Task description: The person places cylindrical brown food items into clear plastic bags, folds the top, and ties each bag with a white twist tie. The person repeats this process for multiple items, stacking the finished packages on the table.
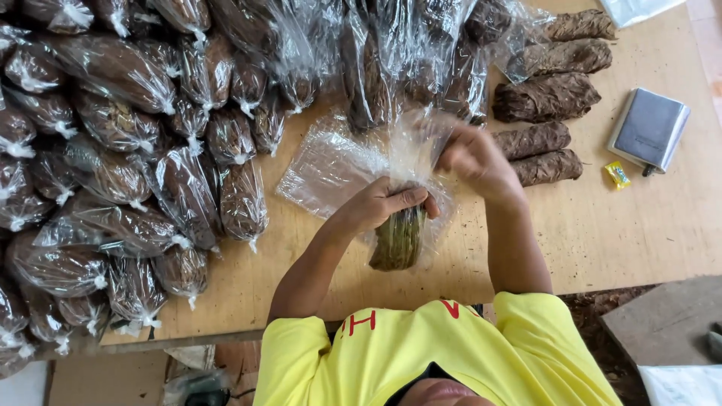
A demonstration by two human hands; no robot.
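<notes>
Our left hand [387, 203] grips the bagged leaf roll [397, 239], right hand [474, 158] pinches the bag top, wrapped rolls [120, 150] crowding the desk [602, 233].

The bagged bundles [113, 150] run off the left and top edges.

Single view, head camera. It looks steeply down, nearly plumb, onto the pale wooden plank table [602, 225], close in. The person's yellow short-sleeved shirt [451, 353] fills the lower edge; the arms run up-frame. Frame centre: left hand [383, 203] and right hand [474, 158] at the green-brown leaf bundle in clear plastic bag [398, 237]. The table's near edge crosses low; floor shows only at the lower corners. The far edge is out of frame.
</notes>
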